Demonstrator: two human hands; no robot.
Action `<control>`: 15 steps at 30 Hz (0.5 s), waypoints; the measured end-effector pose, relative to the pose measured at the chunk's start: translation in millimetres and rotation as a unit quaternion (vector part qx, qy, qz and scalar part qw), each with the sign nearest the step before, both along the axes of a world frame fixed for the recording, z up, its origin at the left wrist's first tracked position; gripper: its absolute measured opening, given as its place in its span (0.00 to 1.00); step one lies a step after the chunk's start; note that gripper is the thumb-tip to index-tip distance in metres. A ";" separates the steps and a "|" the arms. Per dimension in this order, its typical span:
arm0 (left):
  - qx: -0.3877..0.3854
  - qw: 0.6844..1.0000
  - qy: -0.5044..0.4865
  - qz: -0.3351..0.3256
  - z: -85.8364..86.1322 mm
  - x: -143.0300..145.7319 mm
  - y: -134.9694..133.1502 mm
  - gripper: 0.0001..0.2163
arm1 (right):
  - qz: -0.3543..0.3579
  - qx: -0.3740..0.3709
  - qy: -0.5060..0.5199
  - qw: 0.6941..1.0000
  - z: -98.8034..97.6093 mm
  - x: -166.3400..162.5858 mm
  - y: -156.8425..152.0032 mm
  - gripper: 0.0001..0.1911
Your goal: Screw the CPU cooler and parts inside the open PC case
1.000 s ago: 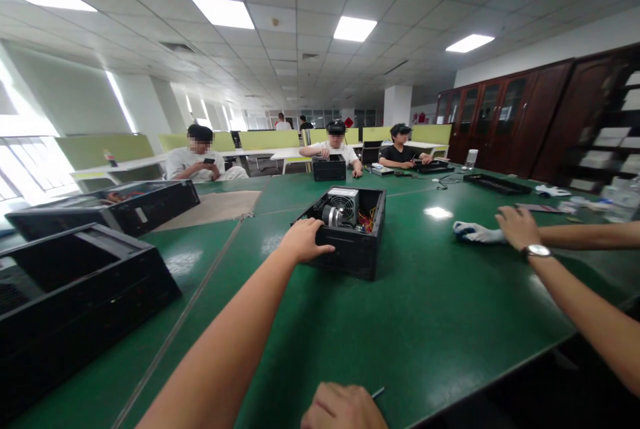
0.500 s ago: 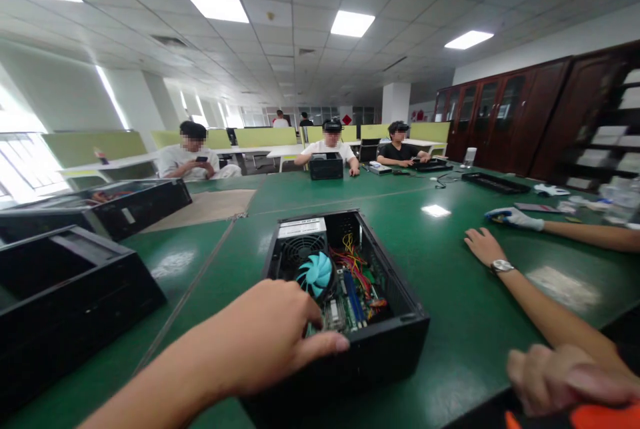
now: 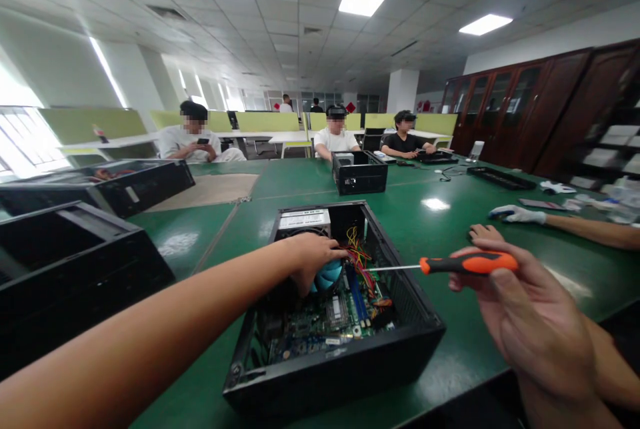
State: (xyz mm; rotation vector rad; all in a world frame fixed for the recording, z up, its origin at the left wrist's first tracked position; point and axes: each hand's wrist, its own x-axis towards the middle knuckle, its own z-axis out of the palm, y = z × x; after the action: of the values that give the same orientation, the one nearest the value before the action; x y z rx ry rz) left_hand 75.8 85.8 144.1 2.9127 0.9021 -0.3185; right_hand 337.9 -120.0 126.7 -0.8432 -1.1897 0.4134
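An open black computer case (image 3: 340,362) lies on the green table in front of me, its circuit board and cables exposed. My left hand (image 3: 315,255) reaches over the turquoise fan (image 3: 330,277), fingers apart and bent, fingertips close to the coloured cables (image 3: 356,249). Whether it presses on the fan is hidden. In my right hand (image 3: 535,309) is an orange and black screwdriver (image 3: 470,263), held level, its shaft pointing left over the case's right wall. The tip appears in front of the cables; contact cannot be made out.
More black cases (image 3: 75,289) stand at left beside a piece of cardboard (image 3: 215,190). Across the green table (image 3: 280,182) a person sits behind another case (image 3: 361,174). At right lie another person's bare hand (image 3: 485,233) and a gloved hand (image 3: 517,215).
My left hand has moved from the near edge of the case forward to the fan. My right hand has risen, bringing the screwdriver over the case. The far case has turned and shifted nearer.
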 end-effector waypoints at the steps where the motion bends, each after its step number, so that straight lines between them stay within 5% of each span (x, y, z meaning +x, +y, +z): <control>1: -0.009 1.000 -0.005 0.005 -2.6 -0.8 1.6 0.60 | -0.001 -0.011 -0.045 0.999 8.8 -0.6 7.9 0.12; 5: -0.050 0.997 -0.044 0.037 -9.2 -8.3 8.1 0.59 | 0.026 -0.049 -0.280 0.958 34.2 -10.4 36.6 0.13; 9: -0.070 0.993 -0.083 0.043 13.2 -19.1 -2.5 0.61 | 0.086 -0.054 -0.460 0.882 39.7 -32.1 71.9 0.14; 12: -0.032 0.985 -0.159 0.063 40.4 -39.2 -26.9 0.47 | 0.116 -0.052 -0.528 0.840 35.8 -47.4 95.5 0.14; 15: 0.006 0.954 -0.278 0.112 48.7 -72.5 -59.7 0.28 | 0.125 -0.057 -0.548 0.825 31.5 -55.9 108.4 0.14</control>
State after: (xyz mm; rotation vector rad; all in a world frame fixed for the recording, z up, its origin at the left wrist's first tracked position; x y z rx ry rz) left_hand 3.4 26.0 192.9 2.6287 1.0998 0.4973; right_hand 282.0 -11.6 158.2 -1.0647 -2.3866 0.1805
